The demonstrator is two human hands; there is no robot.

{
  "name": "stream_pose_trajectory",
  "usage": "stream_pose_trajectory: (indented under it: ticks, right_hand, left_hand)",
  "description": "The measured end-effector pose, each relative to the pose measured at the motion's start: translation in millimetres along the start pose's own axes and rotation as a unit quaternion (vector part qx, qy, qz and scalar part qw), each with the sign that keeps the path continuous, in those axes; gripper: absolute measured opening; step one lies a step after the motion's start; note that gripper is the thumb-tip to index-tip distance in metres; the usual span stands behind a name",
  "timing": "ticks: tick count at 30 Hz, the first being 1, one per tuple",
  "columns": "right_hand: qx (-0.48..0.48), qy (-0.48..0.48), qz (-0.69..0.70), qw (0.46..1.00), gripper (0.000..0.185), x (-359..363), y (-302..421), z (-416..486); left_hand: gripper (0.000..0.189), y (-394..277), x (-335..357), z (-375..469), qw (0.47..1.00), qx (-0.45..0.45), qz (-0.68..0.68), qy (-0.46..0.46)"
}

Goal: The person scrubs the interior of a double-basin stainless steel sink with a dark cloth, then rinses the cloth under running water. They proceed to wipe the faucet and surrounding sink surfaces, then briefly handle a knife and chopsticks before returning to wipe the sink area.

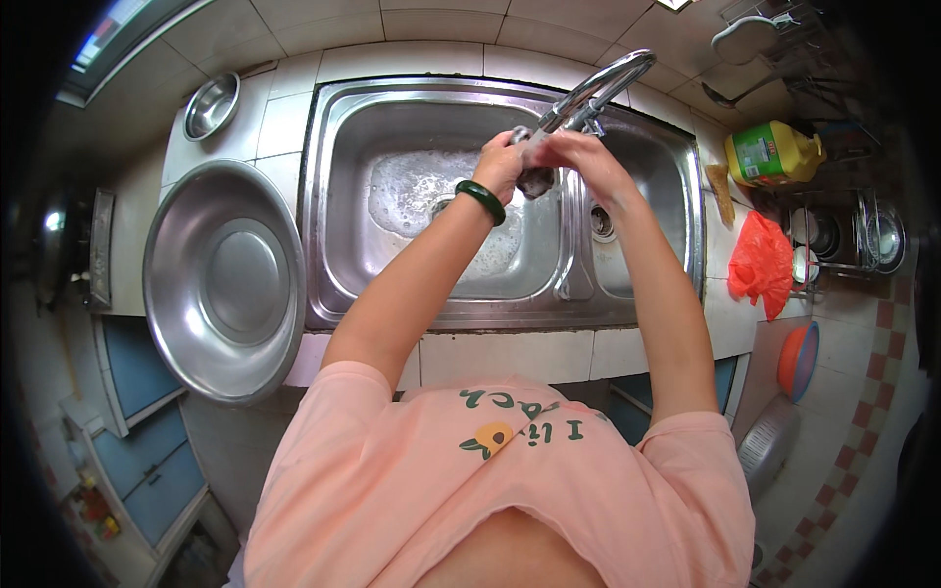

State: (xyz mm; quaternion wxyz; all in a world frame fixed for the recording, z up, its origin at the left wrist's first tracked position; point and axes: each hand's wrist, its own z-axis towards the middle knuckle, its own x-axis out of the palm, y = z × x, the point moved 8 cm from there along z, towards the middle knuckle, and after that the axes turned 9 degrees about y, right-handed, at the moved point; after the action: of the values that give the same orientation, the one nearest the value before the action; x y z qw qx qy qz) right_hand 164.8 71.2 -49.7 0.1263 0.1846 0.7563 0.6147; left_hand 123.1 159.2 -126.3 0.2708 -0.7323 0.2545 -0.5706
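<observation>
A dark, wet, bunched thing (535, 182), perhaps a cloth or scrubber, is held between my two hands over the right part of the large sink basin (353, 242). My left hand (500, 165), below a dark green bangle (481, 202), grips it from the left. From the right, my right hand (577, 153) presses its fingers onto it, partly behind the spout. Water runs from the curved chrome faucet (599, 81) onto the hands. Suds and shallow water lie around the basin's drain (441, 208). Blur and splashing hide the exact finger positions.
A large steel basin (250, 283) stands left of the sink, with a small steel bowl (212, 106) behind it. To the right are a smaller sink basin (650, 242), a yellow jug (775, 153), a red plastic bag (761, 261) and a dish rack (838, 197).
</observation>
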Motion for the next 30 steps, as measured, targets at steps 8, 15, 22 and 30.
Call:
stream_pose_trajectory:
  ticks: [8,15,22,30]
  right_hand:
    - [-0.051,0.095,-0.609,0.786,0.037,77.2,-66.9,-157.3]
    - [-0.017,0.059,-0.699,0.712,0.051,53.4,-106.8,-138.2]
    - [-0.064,-0.146,-0.301,0.94,0.019,-10.9,-62.0,29.5]
    - [0.029,0.109,0.178,0.978,0.026,49.6,-5.9,52.1]
  left_hand:
    - [0.011,5.9,33.3,-11.5,0.998,-0.051,0.043,0.004]
    - [0.013,-4.9,21.5,-13.1,0.999,-0.027,0.009,-0.033]
    - [0.016,-22.8,-32.3,-19.3,0.989,0.073,0.02,-0.13]
    - [0.017,-24.1,-25.5,-33.7,0.995,0.064,-0.059,-0.054]
